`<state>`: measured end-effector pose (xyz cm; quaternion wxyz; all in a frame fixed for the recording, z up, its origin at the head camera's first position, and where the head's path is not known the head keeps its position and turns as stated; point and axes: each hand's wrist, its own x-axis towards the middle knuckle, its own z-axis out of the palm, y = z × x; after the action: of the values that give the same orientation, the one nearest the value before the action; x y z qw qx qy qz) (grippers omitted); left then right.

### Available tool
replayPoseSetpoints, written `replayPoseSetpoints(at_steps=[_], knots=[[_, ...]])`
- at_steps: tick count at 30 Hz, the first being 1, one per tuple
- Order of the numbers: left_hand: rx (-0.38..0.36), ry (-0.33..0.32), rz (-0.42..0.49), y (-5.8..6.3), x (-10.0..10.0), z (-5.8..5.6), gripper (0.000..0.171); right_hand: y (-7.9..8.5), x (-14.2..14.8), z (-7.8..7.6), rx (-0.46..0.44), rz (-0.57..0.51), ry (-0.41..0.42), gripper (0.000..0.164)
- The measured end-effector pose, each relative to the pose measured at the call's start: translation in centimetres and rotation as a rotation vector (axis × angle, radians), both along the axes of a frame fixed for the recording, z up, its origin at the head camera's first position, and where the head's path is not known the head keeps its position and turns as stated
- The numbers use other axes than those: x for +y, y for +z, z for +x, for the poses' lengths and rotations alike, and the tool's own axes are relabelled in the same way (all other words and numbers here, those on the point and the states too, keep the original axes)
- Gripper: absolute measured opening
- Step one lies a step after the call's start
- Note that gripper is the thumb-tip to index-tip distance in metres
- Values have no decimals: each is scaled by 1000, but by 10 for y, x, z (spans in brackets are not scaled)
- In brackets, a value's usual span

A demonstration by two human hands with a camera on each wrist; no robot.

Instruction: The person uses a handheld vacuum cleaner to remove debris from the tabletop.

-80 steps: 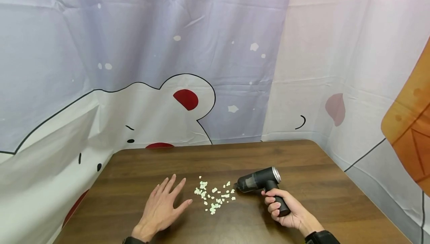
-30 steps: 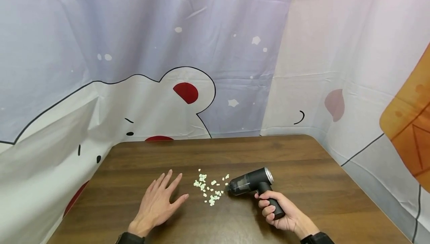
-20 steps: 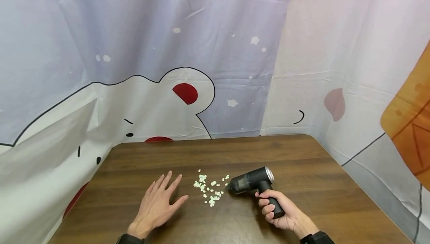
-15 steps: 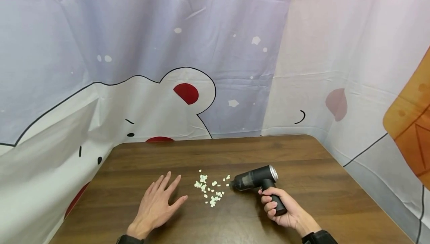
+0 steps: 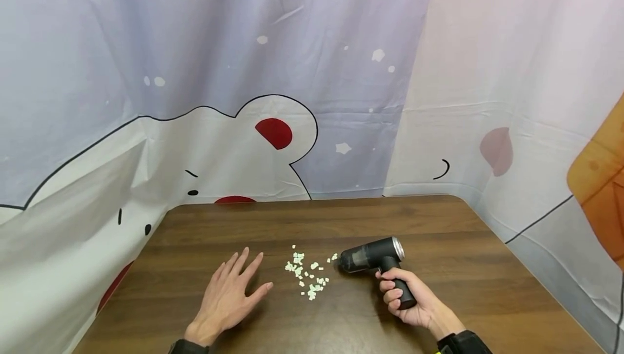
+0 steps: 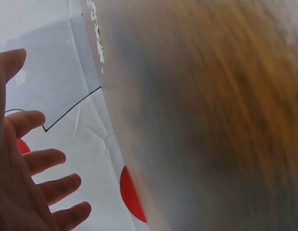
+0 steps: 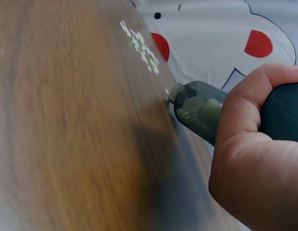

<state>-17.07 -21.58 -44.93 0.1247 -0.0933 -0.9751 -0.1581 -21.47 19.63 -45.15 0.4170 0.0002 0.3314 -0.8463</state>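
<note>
My right hand (image 5: 411,300) grips the handle of a black handheld vacuum cleaner (image 5: 375,254), its fingers curled round it. The nozzle points left, low over the table, close to a few pale paper scraps (image 5: 312,293). Through the clear dust cup (image 7: 201,108) in the right wrist view, pale shapes show inside. Most of the scraps lie loosely scattered between my two hands. To their left, my left hand (image 5: 226,300) is spread with fingers straight and holds nothing; in the left wrist view its fingers (image 6: 52,161) are apart.
The brown wooden table (image 5: 219,227) has rounded far corners. Behind it and along both sides hangs a printed cloth curtain (image 5: 219,148) with cartoon shapes, close to the table's edges.
The vacuum cleaner moved left toward the scraps, then back slightly right. Fewer scraps lie at the right side of the scatter, near the nozzle. My left hand has hardly moved.
</note>
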Motion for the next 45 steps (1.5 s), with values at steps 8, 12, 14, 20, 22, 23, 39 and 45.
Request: replayPoseSetpoints(at_steps=[8, 12, 14, 20, 22, 23, 39, 45], knots=[[8, 10, -9, -1, -3, 0, 72, 0, 5, -15, -15, -48, -10, 9], [3, 17, -3, -2, -4, 0, 71, 0, 3, -21, -4, -34, -1, 10], [4, 19, -1, -2, -5, -1, 71, 0, 2, -23, -2, -31, 7, 11], [20, 15, -1, -1, -5, -3, 71, 0, 0, -26, -9, -41, 27, 11], [21, 16, -3, -1, -5, -3, 70, 0, -1, -26, -10, -44, 32, 11], [19, 17, -4, -1, -5, -2, 70, 0, -1, -26, -9, -44, 33, 11], [12, 29, 2, -2, -7, 3, 69, -2, -16, -22, 1, -22, 52, 9], [19, 26, 2, -2, -8, 4, 69, -3, -19, -22, -17, -22, 54, 9]])
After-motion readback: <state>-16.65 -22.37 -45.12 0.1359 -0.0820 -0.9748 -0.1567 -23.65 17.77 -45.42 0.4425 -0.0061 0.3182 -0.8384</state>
